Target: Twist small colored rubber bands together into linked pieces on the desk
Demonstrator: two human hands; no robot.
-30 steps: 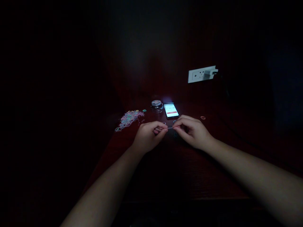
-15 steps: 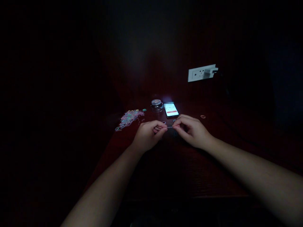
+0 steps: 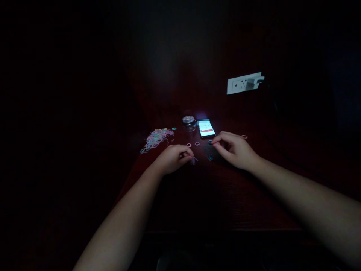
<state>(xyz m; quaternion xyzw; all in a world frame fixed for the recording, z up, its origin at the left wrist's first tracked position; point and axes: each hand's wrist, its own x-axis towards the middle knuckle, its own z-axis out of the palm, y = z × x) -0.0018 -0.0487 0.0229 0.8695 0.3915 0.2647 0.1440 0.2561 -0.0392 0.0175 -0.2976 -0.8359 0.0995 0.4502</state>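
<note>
My left hand [image 3: 176,158] is closed, thumb against fingers, with thin purplish rubber bands [image 3: 194,160] at its fingertips; which of them lie on the table I cannot tell. My right hand [image 3: 233,149] pinches thumb and forefinger together beside a bluish ring-shaped band [image 3: 210,142]; anything between those fingertips is too small to make out. Between the hands lie a purple ring band [image 3: 197,143], a pinkish ring band [image 3: 188,145] and a small cluster of teal-blue rubber bands [image 3: 210,157]. Left of my left hand spreads a heap of many-coloured rubber bands [image 3: 156,139].
A lidded clear jar [image 3: 188,122] stands behind the hands, beside a lit phone [image 3: 207,128]. An orange ring band [image 3: 244,136] lies past my right hand. A wall socket [image 3: 244,83] holds a plug with a cable. The dark red table [image 3: 225,199] ends at its front edge.
The thin band stretched between both hands is no longer stretched there. My hands have moved apart, uncovering purplish bands by the left fingertips. The view has shifted slightly.
</note>
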